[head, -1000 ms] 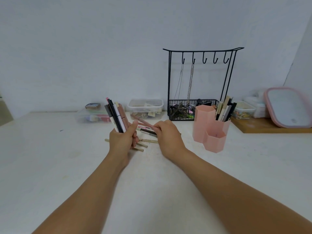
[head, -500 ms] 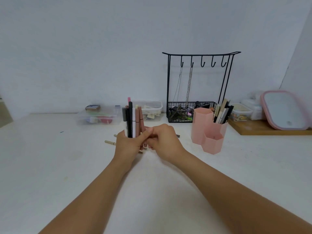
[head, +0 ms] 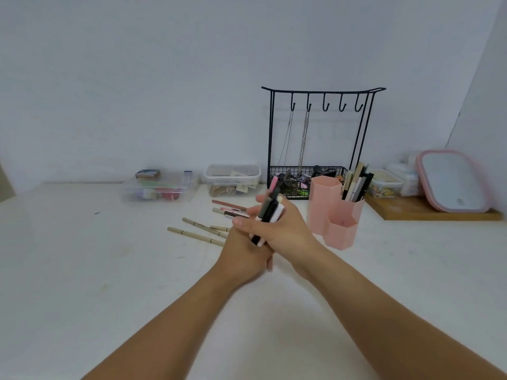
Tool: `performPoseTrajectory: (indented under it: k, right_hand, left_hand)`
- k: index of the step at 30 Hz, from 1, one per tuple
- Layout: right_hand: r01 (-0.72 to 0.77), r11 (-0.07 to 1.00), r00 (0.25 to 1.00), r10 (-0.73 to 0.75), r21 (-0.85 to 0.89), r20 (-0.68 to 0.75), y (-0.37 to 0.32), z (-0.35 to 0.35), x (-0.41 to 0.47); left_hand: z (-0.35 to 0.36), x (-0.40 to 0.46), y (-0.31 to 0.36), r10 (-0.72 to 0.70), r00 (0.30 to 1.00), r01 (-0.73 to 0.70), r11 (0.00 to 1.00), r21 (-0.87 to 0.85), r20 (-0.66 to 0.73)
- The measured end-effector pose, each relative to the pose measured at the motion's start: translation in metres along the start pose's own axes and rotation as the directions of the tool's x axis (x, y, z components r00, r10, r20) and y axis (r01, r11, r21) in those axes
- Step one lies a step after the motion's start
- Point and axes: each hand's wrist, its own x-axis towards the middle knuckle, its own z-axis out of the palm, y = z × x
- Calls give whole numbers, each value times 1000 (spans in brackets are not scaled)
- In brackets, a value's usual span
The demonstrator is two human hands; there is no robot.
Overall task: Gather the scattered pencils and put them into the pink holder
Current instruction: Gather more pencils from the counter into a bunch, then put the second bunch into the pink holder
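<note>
My right hand (head: 285,231) is closed around a bundle of pencils and pens (head: 270,208), black, white and pink, tilted toward the right. My left hand (head: 241,256) lies just under and behind it, touching the bundle's lower end; its fingers are mostly hidden. The pink holder (head: 323,209) stands right of my hands with three hexagonal cups, and the middle one holds several pencils (head: 356,185). On the table left of my hands lie loose beige pencils (head: 196,235) and reddish ones (head: 229,205).
A black wire hook rack (head: 323,138) with chains and a basket stands behind the holder. Two clear plastic boxes (head: 159,187) (head: 233,178) sit at the back. At the right a wooden board (head: 428,213) carries a pink-rimmed tray (head: 452,182) and small containers (head: 384,183).
The bundle stood upright in my left hand; now my right hand wraps it and it leans right, nearer the holder. My left hand has dropped lower.
</note>
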Motion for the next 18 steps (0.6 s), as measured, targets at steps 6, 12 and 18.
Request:
performPoseTrajectory:
  k: [6,12,18]
  right_hand:
    - [81,997,942,-82,-17,-325,19,15,4]
    - [123,983,929,-67,134,-363,9,7,4]
    - [148,982,919,-91,121,-384,-3,-15,-1]
  left_hand:
    - [1,5,-11,-42,994,27,989,145,101]
    - [-1,6,-7,-143,988,138,986,90,57]
    - [-1,2,-11,-122,978,115,992,47,171]
